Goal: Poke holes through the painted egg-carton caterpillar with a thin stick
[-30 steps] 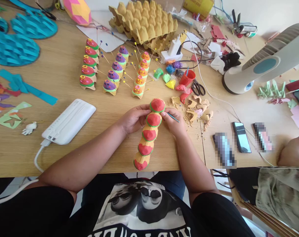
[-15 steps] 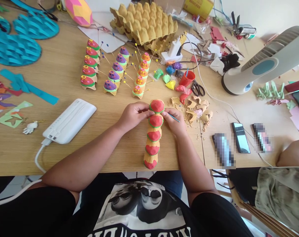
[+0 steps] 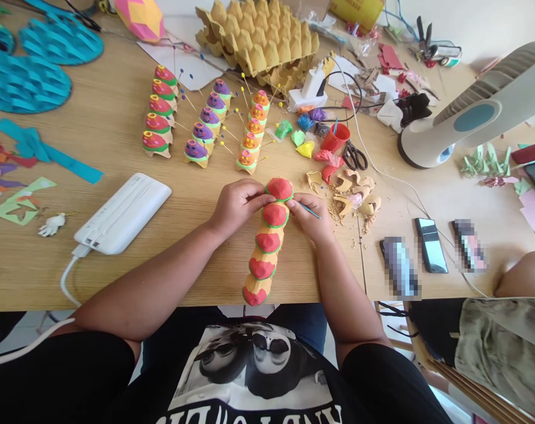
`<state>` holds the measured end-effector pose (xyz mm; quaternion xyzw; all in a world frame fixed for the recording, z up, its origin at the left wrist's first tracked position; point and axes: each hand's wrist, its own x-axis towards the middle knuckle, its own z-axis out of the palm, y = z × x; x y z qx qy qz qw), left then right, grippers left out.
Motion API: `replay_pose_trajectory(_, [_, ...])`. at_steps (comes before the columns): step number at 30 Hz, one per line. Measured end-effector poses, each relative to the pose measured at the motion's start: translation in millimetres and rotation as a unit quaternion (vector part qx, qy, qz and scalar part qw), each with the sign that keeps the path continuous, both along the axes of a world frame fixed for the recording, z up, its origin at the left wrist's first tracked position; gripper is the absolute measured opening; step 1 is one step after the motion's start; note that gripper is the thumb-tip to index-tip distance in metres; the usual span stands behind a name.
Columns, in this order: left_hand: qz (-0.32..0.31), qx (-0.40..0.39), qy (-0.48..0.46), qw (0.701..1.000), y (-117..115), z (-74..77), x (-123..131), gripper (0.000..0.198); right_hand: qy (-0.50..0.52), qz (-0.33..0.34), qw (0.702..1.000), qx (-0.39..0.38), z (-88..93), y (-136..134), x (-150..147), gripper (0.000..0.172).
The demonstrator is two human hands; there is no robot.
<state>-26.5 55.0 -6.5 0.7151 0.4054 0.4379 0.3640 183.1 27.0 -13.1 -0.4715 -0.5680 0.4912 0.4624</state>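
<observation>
Red-capped strip (image 3: 267, 242) between two hands, far end right at the fingertips!
Far left of the fingers, a white power bank (image 3: 123, 213), well apart; then the left hand (image 3: 237, 209), thumb and fingers drawn narrow, pinching the strip's left edge at its far end; now the strip itself, long axis running from between the fingertips back toward the near edge of the table (image 3: 218, 277), near end slanting off to the left; then the right hand (image 3: 312, 219), fingers closed around a thin blue stick (image 3: 310, 209), tips touching the strip's right edge; neither hand looks clearly nearer, both meet that far end; just right of those fingers, torn carton scraps (image 3: 342, 205).
</observation>
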Motion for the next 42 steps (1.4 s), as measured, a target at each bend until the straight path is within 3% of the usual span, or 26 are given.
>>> replay_pose_trajectory(13, [-0.023, -0.012, -0.065, 0.998, -0.9, 2.3, 1.3, 0.037, 0.106, 0.007, 0.992, -0.064, -12.1, 1.3, -1.1, 0.040])
replay_pose_trajectory(19, [-0.046, -0.079, -0.087, 0.992, 0.2, 1.4, -0.2, 0.038, 0.167, 0.010, 0.981, -0.098, -7.7, -1.5, -4.1, 0.039])
replay_pose_trajectory(26, [-0.118, -0.209, -0.177, 0.955, 0.7, -4.4, 0.7, 0.040, 0.187, -0.015, 0.974, -0.123, -8.1, -1.7, -6.2, 0.045])
replay_pose_trajectory(35, [-0.117, -0.245, -0.168, 0.948, 1.3, -2.7, -2.2, 0.034, 0.153, 0.010, 0.985, -0.085, -10.6, -1.6, -4.3, 0.039])
replay_pose_trajectory(42, [-0.144, -0.319, -0.252, 0.902, -1.0, -8.2, 0.3, 0.043, 0.154, 0.003, 0.984, -0.091, -14.4, 0.1, -3.1, 0.039])
